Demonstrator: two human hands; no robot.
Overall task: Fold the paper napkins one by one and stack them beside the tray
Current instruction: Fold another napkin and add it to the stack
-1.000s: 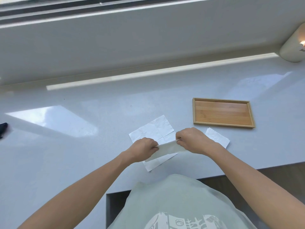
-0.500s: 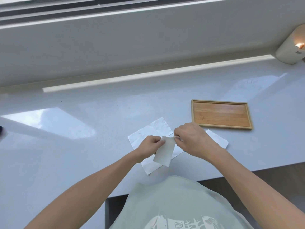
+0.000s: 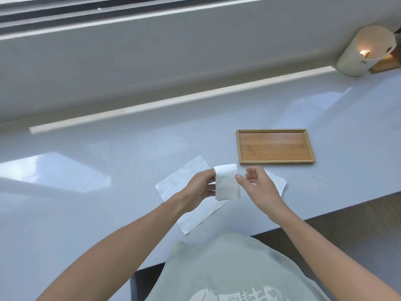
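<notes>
Since half a sec ago the right hand (image 3: 259, 185) has let go of the folded napkin (image 3: 227, 184) and drawn off to the right, fingers loosely curled, holding nothing, thumb tip just beside the napkin's right edge; left hand (image 3: 198, 187) now holds that napkin alone, pinching its left edge w/ fingers curled behind it, piece upright above the surface (image 3: 91, 166), top bent over; hands apart w/ the napkin between; nearest the front edge, partly under the left hand, an unfolded napkin (image 3: 184, 187) lies flat, one corner pointing at the front edge; another flat napkin (image 3: 276, 183) shows from under the right hand, close to the tray's front rim; wooden tray (image 3: 275, 146) sits beyond, right of centre; far right corner of the surface has a pale cylinder (image 3: 366, 51) w/ a small flame-like light.
</notes>
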